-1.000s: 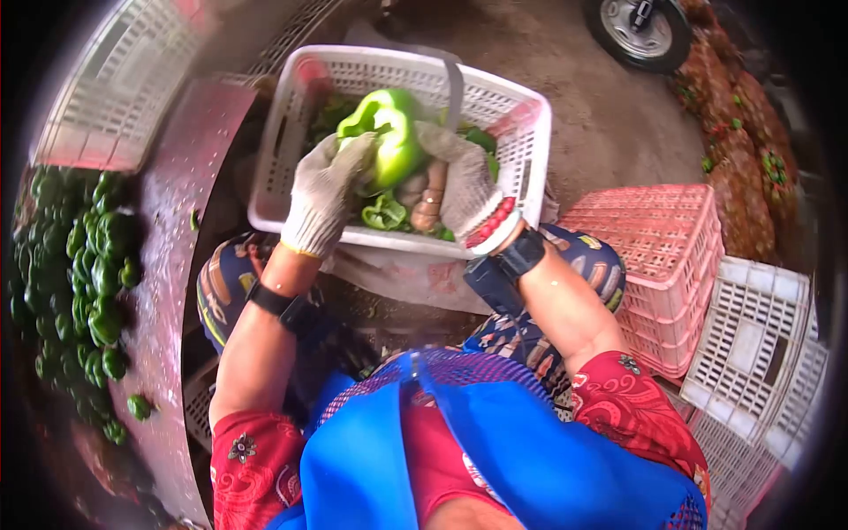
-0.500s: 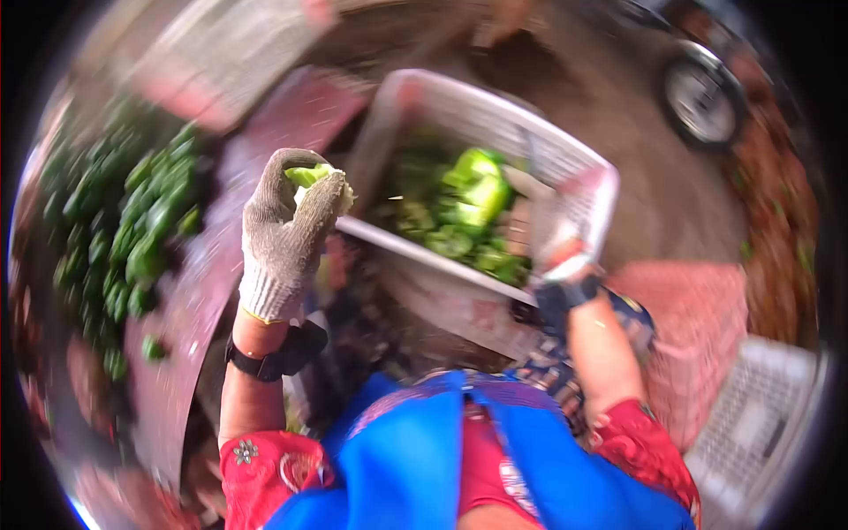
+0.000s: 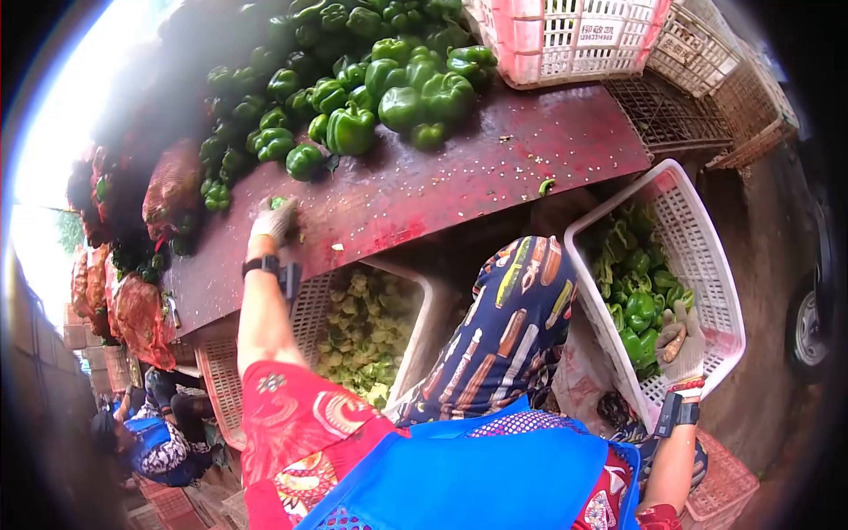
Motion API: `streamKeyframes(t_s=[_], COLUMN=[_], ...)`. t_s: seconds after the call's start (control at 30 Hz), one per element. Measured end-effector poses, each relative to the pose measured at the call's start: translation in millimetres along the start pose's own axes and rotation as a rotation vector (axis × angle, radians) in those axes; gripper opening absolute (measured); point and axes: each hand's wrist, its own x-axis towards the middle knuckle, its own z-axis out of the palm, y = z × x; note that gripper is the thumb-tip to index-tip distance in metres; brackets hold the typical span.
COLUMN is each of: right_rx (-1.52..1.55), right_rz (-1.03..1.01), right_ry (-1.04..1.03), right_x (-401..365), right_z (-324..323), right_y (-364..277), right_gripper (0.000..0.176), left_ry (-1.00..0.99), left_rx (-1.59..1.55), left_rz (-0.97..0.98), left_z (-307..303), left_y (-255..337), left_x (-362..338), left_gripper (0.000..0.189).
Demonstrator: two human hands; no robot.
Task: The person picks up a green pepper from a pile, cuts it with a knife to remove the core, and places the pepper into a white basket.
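Note:
My left hand (image 3: pixel 273 223), in a pale knitted glove, reaches onto the dark red tabletop (image 3: pixel 415 199). Its fingers are closed at a small bit of green pepper (image 3: pixel 278 202), partly hidden by the glove. Whole green bell peppers (image 3: pixel 351 131) are heaped just beyond it. My right hand (image 3: pixel 687 350), also gloved, is over the near edge of a white crate (image 3: pixel 714 265) of green peppers (image 3: pixel 638 309). Its fingers curl round a brown object (image 3: pixel 673 343) whose kind I cannot make out.
Below the table edge, between my arm and knee, a crate (image 3: pixel 427 331) holds pale green pepper scraps (image 3: pixel 367 331). Stacked crates (image 3: pixel 574 44) stand at the far right of the table. Red mesh sacks (image 3: pixel 172 190) are at left. A person in blue (image 3: pixel 155 437) is at lower left.
My view has swung left toward the table. My left hand has moved from near the white crate onto the tabletop; the large pale green piece it held is no longer seen in it.

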Motion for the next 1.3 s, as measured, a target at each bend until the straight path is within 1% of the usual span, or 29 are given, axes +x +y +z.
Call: streamKeyframes(t_s=[0.03, 0.07, 0.1, 0.13, 0.17, 0.2, 0.23, 0.27, 0.3, 0.33, 0.37, 0.4, 0.43, 0.47, 0.5, 0.53, 0.63, 0.67, 0.7, 0.73, 0.8, 0.83, 0.9, 0.93, 1.03, 1.13, 1.17, 1.27, 1.3], right_rx=[-0.018, -0.042, -0.063, -0.084, -0.125, -0.197, -0.332, -0.464, -0.557, -0.651, -0.714, -0.780, -0.747, -0.781, -0.670, -0.560, -0.395, -0.390, -0.368, -0.348, -0.572, -0.646, -0.795, -0.797, -0.819, -0.972, -0.981, -1.009, -1.075], right_rz=[0.008, 0.027, 0.045, 0.062, 0.014, -0.003, 0.003, 0.001, -0.092, -0.182, -0.257, -0.332, -0.328, -0.297, -0.326, -0.357, -0.404, -0.467, -0.511, -0.555, -0.704, -0.780, -0.929, -0.937, -0.960, -1.154, -1.175, -1.216, -1.243], right_ry=[-0.041, -0.056, -0.067, -0.072, -0.052, -0.053, -0.074, -0.091, -0.127, -0.150, -0.187, -0.213, -0.289, -0.373, -0.385, -0.399, -0.418, -0.409, -0.405, -0.400, -0.299, -0.282, -0.258, -0.255, -0.243, -0.213, -0.211, -0.211, -0.138], right_x=[-1.1, 0.4, 0.7, -2.0, -8.5, -28.0, -43.2, -53.9, -58.5, -63.1, -71.8, -79.4, -79.1, -79.4, -87.7, -92.8, -84.1, -89.9, -81.2, -74.5, -67.4, -66.2, -63.1, -60.6, -59.6, -49.6, -41.2, -35.0, -38.6], right_z=[-0.9, -0.2, 1.3, -1.0, 8.3, 34.4, 47.9, 56.2, 61.8, 65.6, 74.9, 84.0, 85.5, 84.2, 89.5, 95.8, 82.0, 75.0, 62.2, 51.4, 40.5, 39.4, 41.9, 43.0, 48.0, 48.5, 47.2, 49.5, 51.7], right_y=[2.3, 4.5, 7.3, 9.0, 14.8, 15.9, 12.2, 8.5, 9.9, 11.8, 13.6, 14.1, 13.6, 11.0, 13.2, 14.9, 10.5, 1.8, -1.2, -5.0, -11.8, -14.1, -17.9, -16.1, -10.8, -0.8, 5.6, 10.7, 9.2], right_gripper=[0.033, 0.031, 0.029, 0.028, 0.027, 0.026, 0.026, 0.025, 0.024, 0.024, 0.024, 0.025, 0.022, 0.026, 0.029, 0.034, 0.048, 0.051, 0.052, 0.054, 0.055, 0.055, 0.055, 0.055, 0.058, 0.059, 0.063, 0.064, 0.064], left_ry=[0.158, 0.320, 0.323, 0.131, -0.063, -0.258, -0.364, -0.416, -0.599, -0.763, -0.952, -1.040, -0.939, -0.999, -1.059, -1.275, -1.122, -0.986, -0.970, -1.102, -1.334, -1.408, -1.642, -1.739, -1.816, -1.630, -1.584, -1.541, -1.554], left_rx=[0.274, 0.546, 0.612, 0.331, 0.052, -0.226, -0.348, -0.402, -0.503, -0.596, -0.595, -0.667, -0.397, -0.389, -0.381, -0.594, -0.094, 0.007, 0.004, 0.021, 0.056, -0.030, -0.214, -0.308, -0.349, -0.321, -0.298, -0.319, -0.350], left_rz=[0.055, 0.114, 0.135, 0.084, 0.029, -0.033, -0.011, 0.105, 0.170, 0.207, 0.252, 0.301, 0.521, 0.514, 0.506, 0.211, 0.755, 1.085, 1.089, 0.995, 0.781, 0.751, 0.351, 0.138, -0.029, 0.134, 0.176, 0.196, 0.173], left_z=[10.2, 20.2, 29.4, 36.7, 42.4, 47.1, 53.0, 63.4, 70.4, 79.9, 87.7, 106.6, 133.5, 160.9, 188.5, 217.6, 288.3, 311.4, 318.2, 324.6, 335.1, 347.6, 346.7, 343.1, 335.0, 340.1, 341.5, 339.7, 339.8], left_y=[8.7, 18.5, 26.9, 33.5, 55.1, 77.7, 101.1, 125.0, 143.7, 173.2, 193.3, 211.7, 221.4, 228.9, 236.8, 240.0, 242.3, 233.0, 238.0, 242.1, 250.7, 244.4, 241.8, 242.6, 248.5, 248.5, 247.4, 244.7, 245.2], left_x=[2.4, 3.5, 4.0, 0.7, -24.1, -53.8, -86.2, -119.1, -142.5, -185.8, -214.0, -251.3, -273.5, -297.5, -321.7, -345.0, -406.6, -417.0, -433.2, -436.8, -433.2, -428.4, -425.6, -425.3, -422.9, -417.6, -414.0, -412.7, -410.8], left_gripper=[0.086, 0.086, 0.074, 0.070, 0.065, 0.061, 0.054, 0.053, 0.053, 0.052, 0.052, 0.052, 0.051, 0.050, 0.050, 0.049, 0.067, 0.068, 0.064, 0.061, 0.055, 0.047, 0.042, 0.040, 0.037, 0.037, 0.034, 0.032, 0.032])
